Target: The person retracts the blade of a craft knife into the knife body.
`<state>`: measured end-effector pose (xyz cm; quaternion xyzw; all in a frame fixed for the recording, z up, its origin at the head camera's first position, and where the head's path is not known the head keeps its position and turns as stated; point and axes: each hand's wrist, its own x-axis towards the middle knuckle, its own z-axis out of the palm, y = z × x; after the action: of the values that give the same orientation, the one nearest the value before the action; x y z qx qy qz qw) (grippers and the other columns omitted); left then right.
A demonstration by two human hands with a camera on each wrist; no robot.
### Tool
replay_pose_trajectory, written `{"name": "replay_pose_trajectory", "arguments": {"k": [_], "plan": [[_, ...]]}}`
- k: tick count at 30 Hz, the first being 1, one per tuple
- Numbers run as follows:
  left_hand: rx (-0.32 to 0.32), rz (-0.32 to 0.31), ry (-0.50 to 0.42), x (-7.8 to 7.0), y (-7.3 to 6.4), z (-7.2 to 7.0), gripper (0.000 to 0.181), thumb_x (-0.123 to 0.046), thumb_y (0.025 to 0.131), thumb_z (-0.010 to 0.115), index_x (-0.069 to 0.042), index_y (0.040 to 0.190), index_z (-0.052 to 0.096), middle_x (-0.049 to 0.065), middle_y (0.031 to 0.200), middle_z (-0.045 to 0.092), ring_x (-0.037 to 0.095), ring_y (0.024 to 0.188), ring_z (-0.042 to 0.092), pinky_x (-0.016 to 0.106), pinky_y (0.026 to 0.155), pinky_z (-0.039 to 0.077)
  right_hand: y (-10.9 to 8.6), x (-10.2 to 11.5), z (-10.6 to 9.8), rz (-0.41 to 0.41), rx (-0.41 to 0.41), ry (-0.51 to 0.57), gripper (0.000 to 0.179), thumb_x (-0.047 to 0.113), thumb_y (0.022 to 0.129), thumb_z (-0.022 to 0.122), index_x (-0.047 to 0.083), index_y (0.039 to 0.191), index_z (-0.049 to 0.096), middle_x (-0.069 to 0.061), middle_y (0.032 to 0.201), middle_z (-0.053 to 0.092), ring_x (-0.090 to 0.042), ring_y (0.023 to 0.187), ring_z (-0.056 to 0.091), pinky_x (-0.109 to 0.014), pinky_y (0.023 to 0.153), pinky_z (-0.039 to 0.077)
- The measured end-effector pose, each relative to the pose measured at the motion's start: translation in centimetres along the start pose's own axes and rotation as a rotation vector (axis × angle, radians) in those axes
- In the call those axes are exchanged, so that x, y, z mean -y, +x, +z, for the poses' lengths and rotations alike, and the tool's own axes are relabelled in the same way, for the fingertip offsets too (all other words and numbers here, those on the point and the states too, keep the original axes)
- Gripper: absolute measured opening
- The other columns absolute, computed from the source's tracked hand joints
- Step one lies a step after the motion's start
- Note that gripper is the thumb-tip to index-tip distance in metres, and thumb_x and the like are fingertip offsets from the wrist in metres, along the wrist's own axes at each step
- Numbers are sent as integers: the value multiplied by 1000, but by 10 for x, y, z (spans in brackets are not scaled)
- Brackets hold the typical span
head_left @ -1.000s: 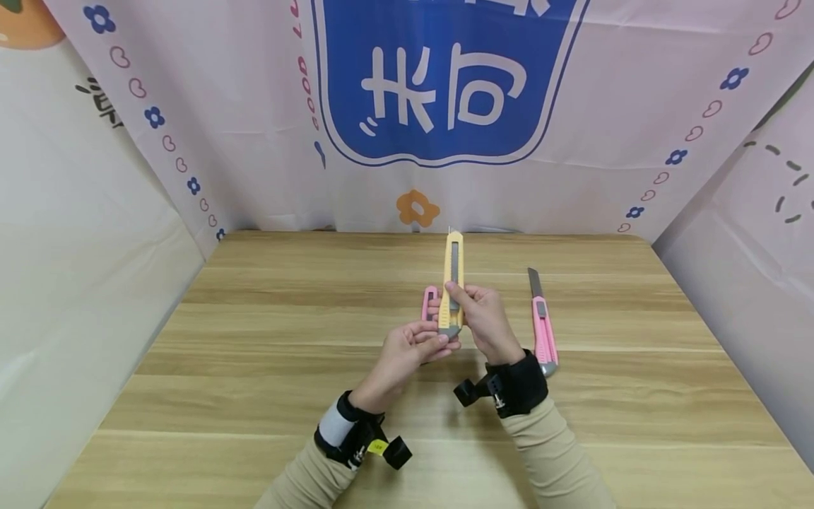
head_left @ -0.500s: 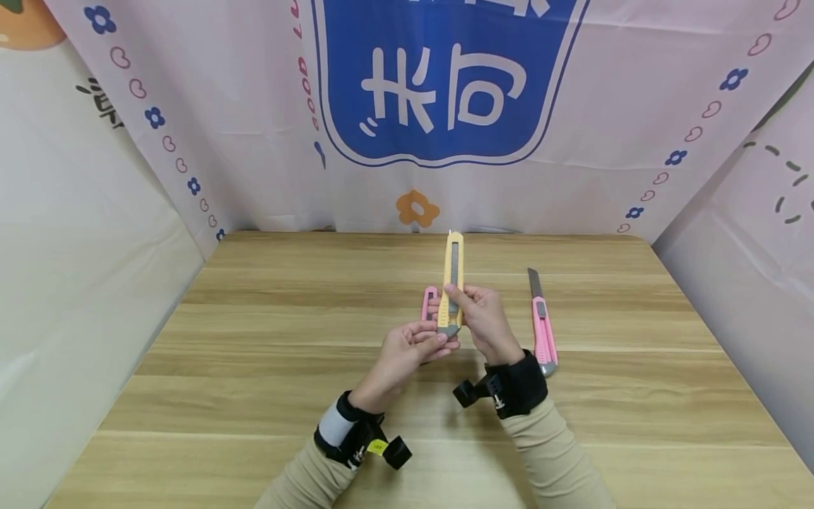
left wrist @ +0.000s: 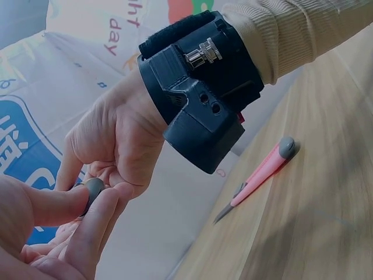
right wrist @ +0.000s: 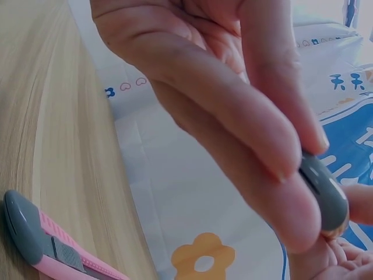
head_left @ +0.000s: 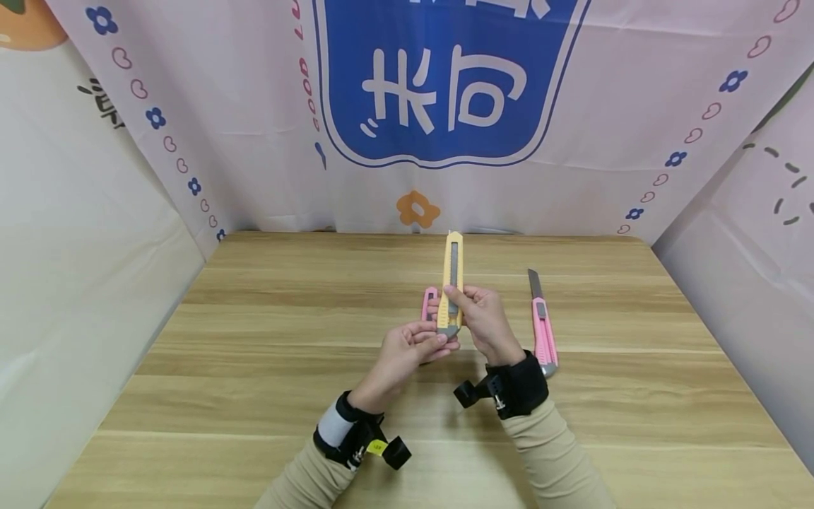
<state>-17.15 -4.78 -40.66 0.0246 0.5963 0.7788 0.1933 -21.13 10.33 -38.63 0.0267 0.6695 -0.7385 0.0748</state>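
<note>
A yellow utility knife (head_left: pixel 452 283) stands nearly upright between both hands, its top pointing to the backdrop. My right hand (head_left: pixel 488 318) grips its body, the thumb lying on the grey slider. Below, my left hand (head_left: pixel 407 350) pinches the grey end cap (left wrist: pixel 93 192) between thumb and fingers; this cap (right wrist: pixel 329 201) shows close up in the right wrist view. Only a tiny tip of blade sticks out at the top. Behind the hands lies a pink utility knife (head_left: pixel 429 297), partly hidden. To the right lies another pink utility knife (head_left: pixel 545 332), its blade out.
The wooden table (head_left: pixel 254 389) carries both pink knives. A printed cloth backdrop (head_left: pixel 267 141) hangs along the back edge, with pale cloth at both sides. Each wrist wears a black strap and camera (head_left: pixel 502 387).
The blade tip at the top of the yellow knife has drawn in slightly, and its slider sits a little lower. Both hands have hardly moved; the pink knives lie still.
</note>
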Motion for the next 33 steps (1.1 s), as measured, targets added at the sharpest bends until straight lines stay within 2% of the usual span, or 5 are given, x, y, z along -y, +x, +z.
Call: {"name": "replay_pose_trajectory", "arguments": {"k": [8, 15, 22, 27, 33], "plan": [[-4, -5, 1, -1, 0, -1, 33, 4, 94, 54, 13, 126, 50, 18, 105, 73, 5, 80, 72, 18, 83, 61, 0, 0, -1, -13, 48, 23, 40, 14, 97, 56, -17, 122, 54, 12, 74, 73, -2, 72, 71, -16, 70, 59], [-10, 7, 15, -1, 0, -3, 34, 3, 93, 56, 12, 125, 51, 20, 106, 73, 5, 81, 73, 19, 84, 60, 0, 0, 2, 7, 39, 36, 39, 19, 97, 57, -13, 121, 58, 11, 82, 72, -3, 76, 69, -15, 71, 58], [-28, 11, 36, -3, 0, -4, 34, 3, 92, 58, 10, 125, 52, 22, 110, 71, 6, 82, 73, 22, 87, 60, 2, -2, 5, 52, 47, 79, 46, 26, 100, 53, -15, 119, 56, 11, 79, 71, -3, 74, 66, -15, 69, 56], [-28, 11, 27, -4, 0, -3, 34, 4, 91, 58, 11, 124, 52, 23, 109, 71, 6, 81, 73, 18, 83, 61, 1, -3, 6, 52, 22, 76, 45, 25, 100, 51, -15, 120, 56, 11, 80, 70, -2, 75, 66, -15, 69, 56], [-16, 11, 33, -4, -1, -3, 33, 3, 92, 58, 12, 123, 51, 22, 108, 71, 6, 81, 73, 18, 82, 61, 2, -4, 7, 29, -14, 78, 38, 20, 99, 54, -15, 113, 60, 10, 80, 69, -3, 72, 63, -15, 65, 54]]}}
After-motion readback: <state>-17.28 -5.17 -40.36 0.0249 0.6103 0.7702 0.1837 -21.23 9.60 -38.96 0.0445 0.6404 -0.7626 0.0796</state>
